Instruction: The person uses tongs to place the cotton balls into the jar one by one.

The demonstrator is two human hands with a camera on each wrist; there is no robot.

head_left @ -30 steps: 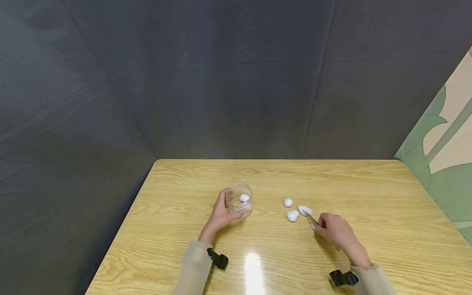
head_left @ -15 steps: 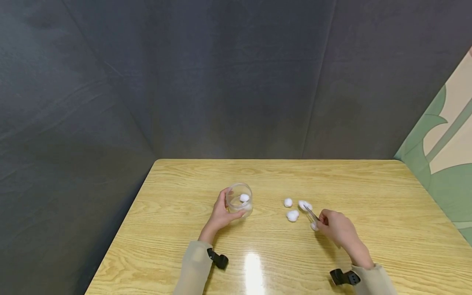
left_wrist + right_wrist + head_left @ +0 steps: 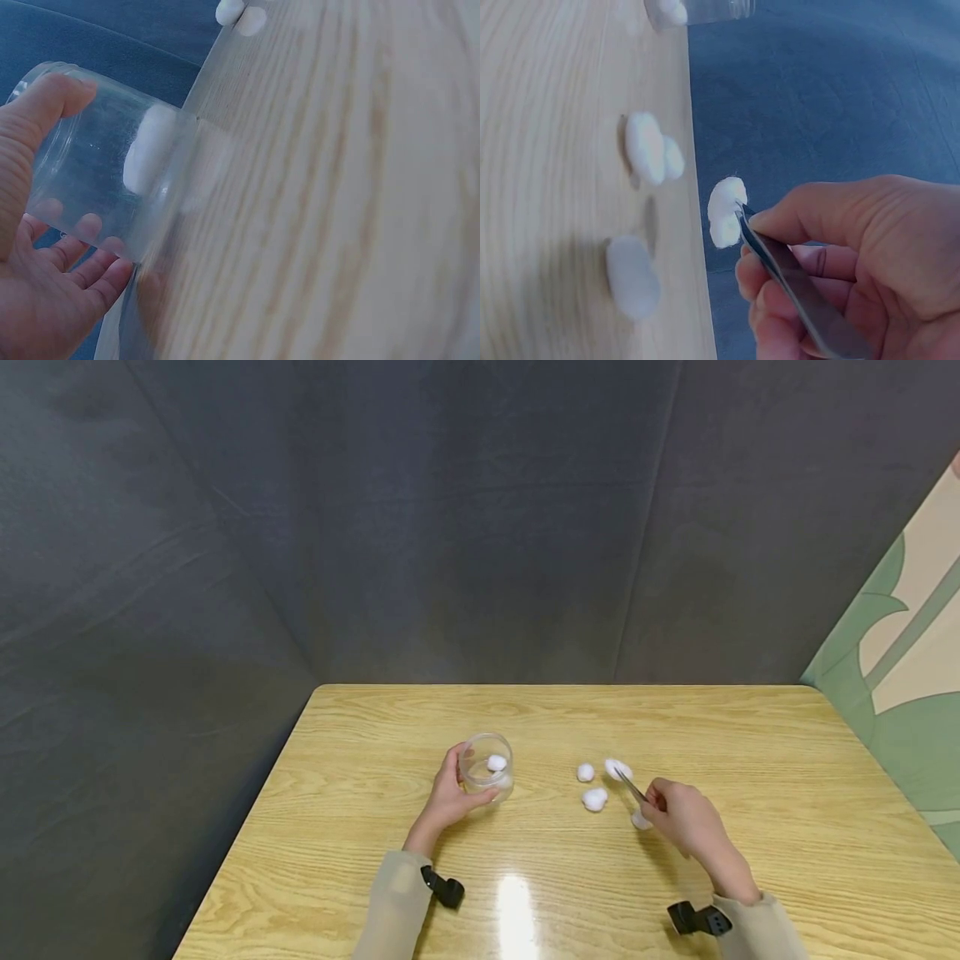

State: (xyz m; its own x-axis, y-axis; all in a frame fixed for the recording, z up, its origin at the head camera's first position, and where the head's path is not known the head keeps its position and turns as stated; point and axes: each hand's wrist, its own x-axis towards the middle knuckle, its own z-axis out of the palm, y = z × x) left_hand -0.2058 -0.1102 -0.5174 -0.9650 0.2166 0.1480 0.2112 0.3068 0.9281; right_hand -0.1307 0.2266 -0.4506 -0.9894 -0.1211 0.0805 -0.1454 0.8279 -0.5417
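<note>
My left hand (image 3: 448,795) grips a clear, open-topped jar (image 3: 97,165) around its side, with the jar standing on the table. White cotton balls (image 3: 150,150) lie at the jar's bottom. Between thumb and fingers, my right hand (image 3: 688,817) pinches metal tweezers (image 3: 791,281). A cotton ball (image 3: 727,212) is caught in the tweezer tips, raised above the tabletop in the right wrist view. Below the right hand's fingers, partly hidden in the head view, lies another cotton ball (image 3: 641,819).
Two loose cotton balls, one farther back (image 3: 586,772) and one nearer (image 3: 595,799), lie between the jar and the right hand. The wooden table (image 3: 375,877) ends at a dark curtain (image 3: 480,527) behind. A patterned panel (image 3: 907,677) stands at the right.
The tweezers and the cotton ball in their tips have risen off the table, with the right hand shifting slightly away from the body. The left hand and jar have stayed put.
</note>
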